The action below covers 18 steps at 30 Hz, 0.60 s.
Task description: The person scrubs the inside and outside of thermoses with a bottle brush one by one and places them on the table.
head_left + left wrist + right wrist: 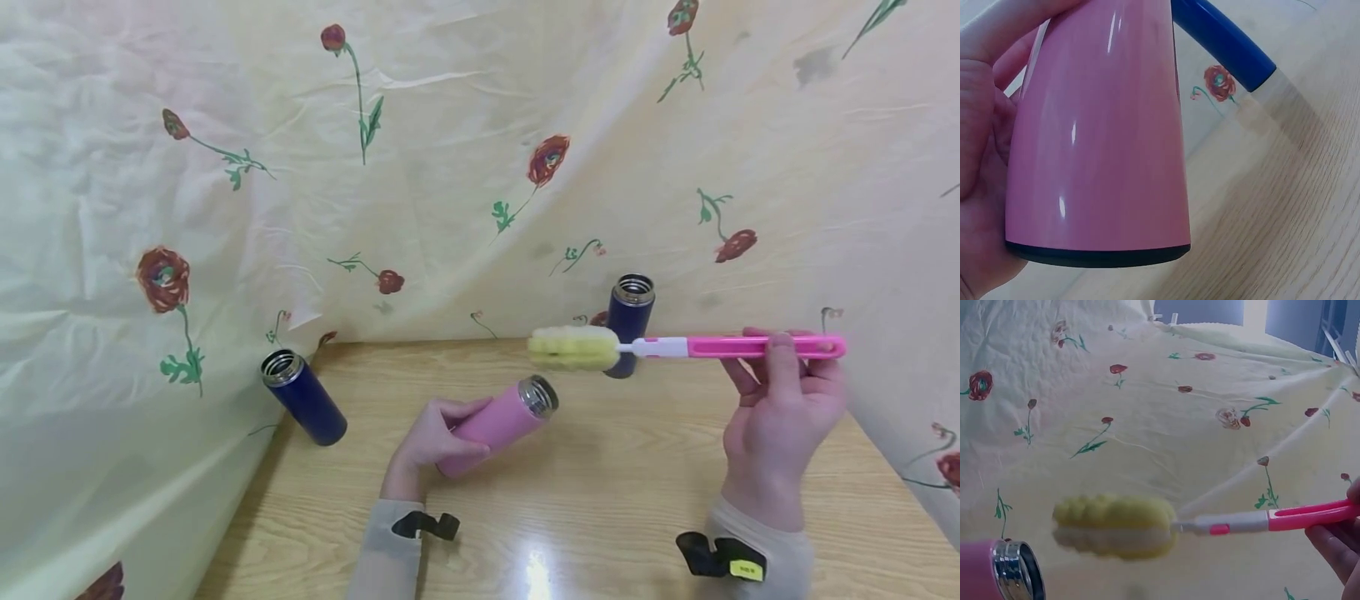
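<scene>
My left hand (437,433) grips a pink bottle (498,427) round its body, tilted with its uncapped steel mouth up and to the right. Its dark base shows in the left wrist view, over the table. With my right hand (780,408) I hold a bottle brush (723,347) by its pink handle, thumb and fingers round it. The brush lies level in the air, its yellow and white sponge head (573,348) pointing left. In the right wrist view the sponge head is close to the pink bottle's open mouth (1019,572), outside it.
A dark blue bottle (305,398) without a lid stands on the wooden table (600,517) at the left. Another dark blue bottle (630,317), also uncapped, stands at the back, partly behind the brush. Flower-patterned cloth (450,208) hangs around the table's back and sides.
</scene>
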### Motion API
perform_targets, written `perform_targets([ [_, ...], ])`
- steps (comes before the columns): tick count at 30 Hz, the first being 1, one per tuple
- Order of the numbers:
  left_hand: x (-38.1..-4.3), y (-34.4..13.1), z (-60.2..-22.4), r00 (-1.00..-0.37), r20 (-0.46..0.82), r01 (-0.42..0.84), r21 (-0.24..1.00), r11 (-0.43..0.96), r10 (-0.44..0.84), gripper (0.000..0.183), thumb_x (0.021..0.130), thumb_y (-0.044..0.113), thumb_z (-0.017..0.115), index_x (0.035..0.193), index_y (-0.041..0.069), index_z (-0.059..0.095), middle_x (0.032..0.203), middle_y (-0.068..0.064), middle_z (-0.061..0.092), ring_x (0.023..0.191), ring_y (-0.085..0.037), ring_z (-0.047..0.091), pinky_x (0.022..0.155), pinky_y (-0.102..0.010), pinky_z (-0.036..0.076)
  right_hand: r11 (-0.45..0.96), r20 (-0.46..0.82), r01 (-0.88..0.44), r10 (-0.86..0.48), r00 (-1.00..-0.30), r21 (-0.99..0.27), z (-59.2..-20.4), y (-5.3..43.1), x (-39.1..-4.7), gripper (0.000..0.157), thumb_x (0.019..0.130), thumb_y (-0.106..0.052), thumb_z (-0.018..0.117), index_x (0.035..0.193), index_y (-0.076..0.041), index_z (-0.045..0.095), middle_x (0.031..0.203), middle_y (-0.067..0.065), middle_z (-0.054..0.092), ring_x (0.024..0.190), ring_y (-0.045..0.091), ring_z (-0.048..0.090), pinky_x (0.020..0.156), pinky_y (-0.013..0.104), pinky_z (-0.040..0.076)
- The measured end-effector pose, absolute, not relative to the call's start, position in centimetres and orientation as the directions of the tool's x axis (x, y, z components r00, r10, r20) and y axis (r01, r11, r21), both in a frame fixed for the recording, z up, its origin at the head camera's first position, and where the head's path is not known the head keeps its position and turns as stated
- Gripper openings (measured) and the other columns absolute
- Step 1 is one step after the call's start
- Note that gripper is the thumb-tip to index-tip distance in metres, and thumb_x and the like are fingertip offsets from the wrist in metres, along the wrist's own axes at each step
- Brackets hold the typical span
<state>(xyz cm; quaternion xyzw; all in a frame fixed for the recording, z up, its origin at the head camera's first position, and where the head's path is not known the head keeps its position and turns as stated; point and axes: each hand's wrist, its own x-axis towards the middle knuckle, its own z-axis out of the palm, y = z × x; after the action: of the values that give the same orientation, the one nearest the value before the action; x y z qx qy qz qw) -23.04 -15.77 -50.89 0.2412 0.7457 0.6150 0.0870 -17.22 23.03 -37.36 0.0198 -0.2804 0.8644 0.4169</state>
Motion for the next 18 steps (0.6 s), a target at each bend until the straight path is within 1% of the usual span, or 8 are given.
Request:
perform_targets([
  [3,-23.08,-15.81,-50.89,-0.877,0.146,0.231,0.964,0.135,0.458,0.071,0.075,0.009,0.094,0.141,0.009,0.069,0.135,-0.01,0.072,0.121,-0.029,0.069,0.106,-0.044,0.053,-0.529,0.303,-0.709,0.658,-0.69,-0.466,-37.43,22.67,-17.13,0.028,0.097,0.002,0.075,0.114,0.013,0.054,0.102,0.03,0.067,0.088,0.038,0.078,0.076,0.043,0.061],
  [5,-23.11,-15.76,-50.9,-0.88,0.141,0.224,0.965,0.135,0.454,0.071,0.076,0.009,0.094,0.142,0.01,0.069,0.137,-0.01,0.071,0.121,-0.029,0.069,0.106,-0.042,0.053,-0.546,0.331,-0.7,0.626,-0.706,-0.46,-37.47,22.59,-17.05,0.027,0.099,0.003,0.072,0.116,0.013,0.053,0.105,0.032,0.068,0.09,0.038,0.078,0.076,0.043,0.061],
  [11,-23.15,-15.66,-50.98,-0.879,0.152,0.242,0.959,0.147,0.452,0.071,0.077,0.01,0.094,0.143,0.008,0.067,0.137,-0.012,0.07,0.119,-0.029,0.07,0.102,-0.037,0.055,-0.55,0.414,-0.673,0.532,-0.739,-0.494,-37.56,22.67,-16.68,0.032,0.1,0.006,0.067,0.126,0.015,0.052,0.111,0.035,0.072,0.095,0.039,0.078,0.078,0.044,0.061],
  [15,-23.3,-15.6,-51.24,-0.875,0.156,0.255,0.954,0.161,0.458,0.071,0.079,0.011,0.094,0.144,0.01,0.067,0.137,-0.012,0.07,0.119,-0.028,0.07,0.102,-0.037,0.056,-0.529,0.447,-0.657,0.483,-0.753,-0.537,-37.55,22.5,-16.59,0.029,0.1,0.007,0.066,0.124,0.018,0.052,0.11,0.034,0.073,0.095,0.038,0.078,0.079,0.045,0.061],
  [18,-23.38,-15.54,-51.38,-0.869,0.165,0.268,0.949,0.164,0.467,0.071,0.079,0.012,0.094,0.144,0.011,0.067,0.138,-0.012,0.07,0.12,-0.028,0.07,0.102,-0.038,0.056,-0.468,0.469,-0.657,0.462,-0.752,-0.591,-37.54,22.24,-16.51,0.027,0.1,0.006,0.066,0.12,0.019,0.053,0.109,0.032,0.075,0.095,0.036,0.079,0.08,0.044,0.061],
])
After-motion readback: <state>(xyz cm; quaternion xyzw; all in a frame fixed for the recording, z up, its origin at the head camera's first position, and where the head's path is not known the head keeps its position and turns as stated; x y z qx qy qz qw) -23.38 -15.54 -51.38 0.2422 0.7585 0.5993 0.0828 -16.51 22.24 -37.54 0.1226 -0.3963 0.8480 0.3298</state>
